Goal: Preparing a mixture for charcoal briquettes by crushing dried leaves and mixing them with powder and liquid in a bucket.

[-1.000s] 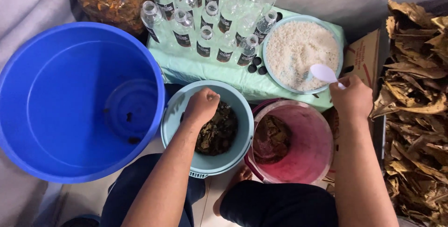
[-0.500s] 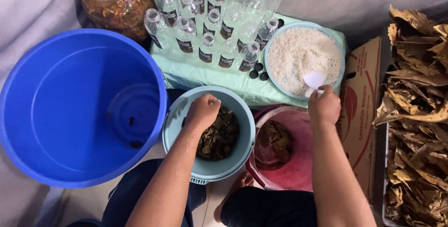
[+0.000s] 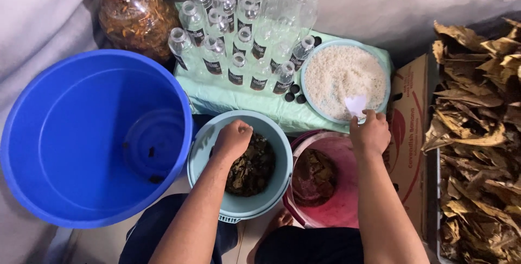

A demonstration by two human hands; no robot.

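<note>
- The right hand — lifted off to the side a second ago — is now dipping its white scoop into the rice bowl.
- The left hand is staying fisted, knuckles up, over wet leaves in the pale blue bowl.
- Clear labelled bottles are crowding the mint cloth; a printed cardboard box is standing right of the pink tub.

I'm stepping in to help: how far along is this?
Done: wet leaves fill the light-blue bowl. In hand: left hand rests in them; right hand dips a white spoon into the rice. Left: uncapped bottles look empty.
</note>
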